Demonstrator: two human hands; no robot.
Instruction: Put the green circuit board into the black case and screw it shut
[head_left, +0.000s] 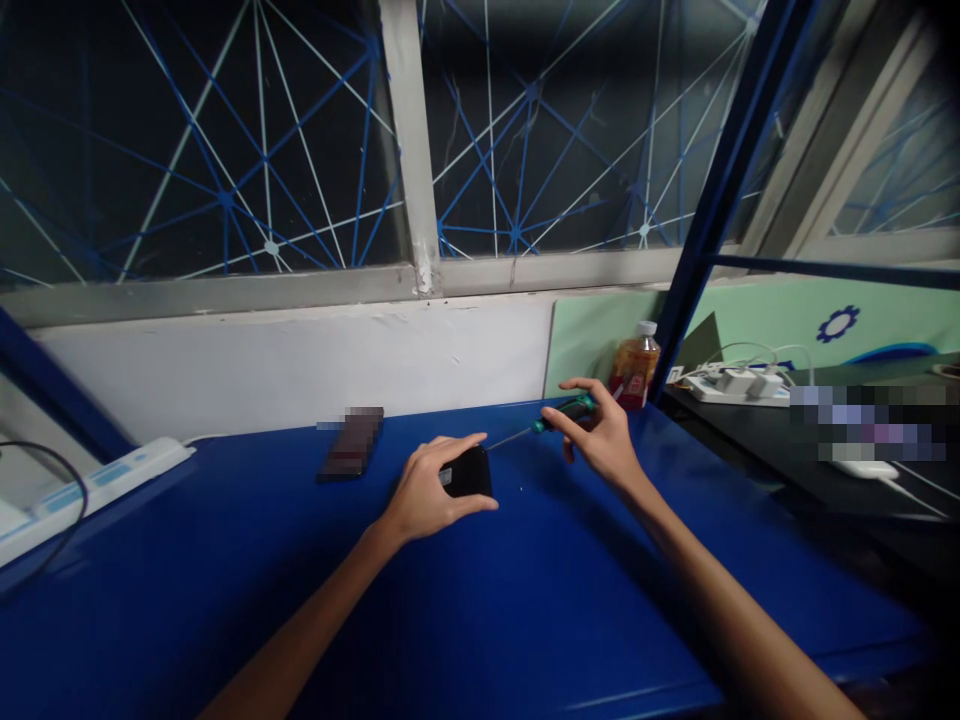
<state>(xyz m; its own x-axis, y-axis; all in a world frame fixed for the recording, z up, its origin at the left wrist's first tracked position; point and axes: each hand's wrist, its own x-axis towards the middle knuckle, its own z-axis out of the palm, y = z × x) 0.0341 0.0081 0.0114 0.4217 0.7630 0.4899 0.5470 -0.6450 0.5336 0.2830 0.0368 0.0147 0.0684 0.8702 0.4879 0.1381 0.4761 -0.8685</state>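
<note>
My left hand (431, 490) is closed around a small black box-like device (469, 472) that rests on the blue tabletop (525, 600). My right hand (600, 435) pinches the green handle of a thin screwdriver (559, 415). Its metal shaft slants down to the left, with the tip at the device's upper right corner. Both forearms reach in from the bottom of the view.
A dark flat object (351, 455) lies to the left of the device. A white power strip (97, 480) sits at the far left. A bottle of amber liquid (636, 365) stands at the back by a blue post. White chargers and cables (739, 383) lie on the black table at the right.
</note>
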